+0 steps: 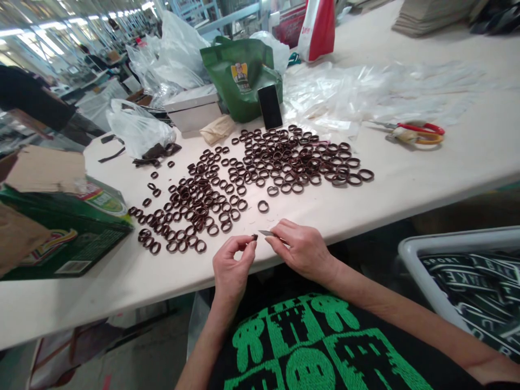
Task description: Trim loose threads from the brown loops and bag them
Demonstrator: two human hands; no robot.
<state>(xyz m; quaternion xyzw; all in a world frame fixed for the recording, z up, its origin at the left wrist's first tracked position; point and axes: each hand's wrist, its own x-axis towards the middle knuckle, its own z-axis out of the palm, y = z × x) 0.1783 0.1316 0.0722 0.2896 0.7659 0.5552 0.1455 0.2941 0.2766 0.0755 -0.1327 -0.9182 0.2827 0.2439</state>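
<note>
My left hand (232, 264) pinches a small dark brown ring (254, 236) between thumb and forefinger at the near edge of the white table (406, 195). My right hand (298, 246) grips a thin metal blade (266, 233) whose tip points at that ring, almost touching it. Spread over the table beyond my hands lie several rolled dark brown rings (260, 173), in a wide band from near left to far right. One ring (263, 206) lies apart, just beyond my hands.
A green carton (69, 227) with cardboard stands at the left. At the back are a green bag (239, 76), a black phone (270, 106), a grey box (195, 111), clear plastic bags (365, 92) and red-handled scissors (418, 132). A grey bin (459, 271) holds printed bands at right.
</note>
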